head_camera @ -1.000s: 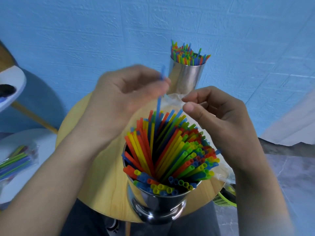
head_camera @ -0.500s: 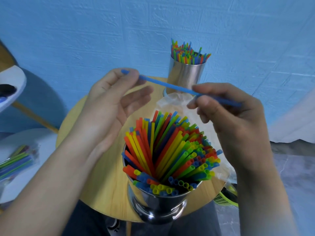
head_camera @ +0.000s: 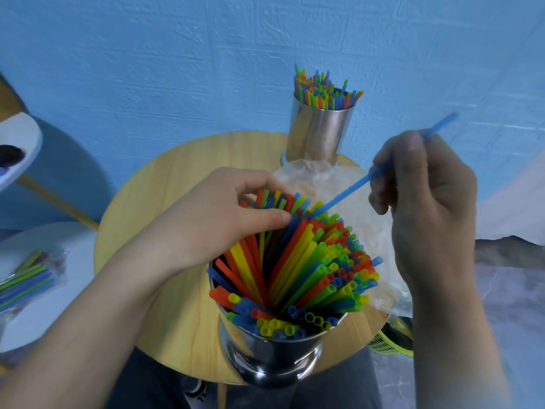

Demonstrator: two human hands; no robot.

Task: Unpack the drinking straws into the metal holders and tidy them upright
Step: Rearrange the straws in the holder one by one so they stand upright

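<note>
over the near holder at 6 o'clock: one blue straw on its way in

head view: the right hand (head_camera: 424, 208) pinches a single blue straw (head_camera: 348, 193) out at 2 o'clock, with its lower tip at the far edge of the straws (head_camera: 309, 270) fanned in the near holder (head_camera: 271, 358). the left hand (head_camera: 224, 219) curls finger and thumb round a bunch of tops at 11 o'clock. best, i judge, to part a gap there, steer the tip down it and let it slide, since a thin straw buckles if forced. hard to tell whether the tip is already between straws. the holder's inside and the right fingertips are hidden. the far holder (head_camera: 320, 134) at 12 o'clock looks full. a clear wrapper (head_camera: 368, 208) lies on the bench (head_camera: 177, 178), and a packet (head_camera: 26, 278) at 9 o'clock is cut off.
</note>
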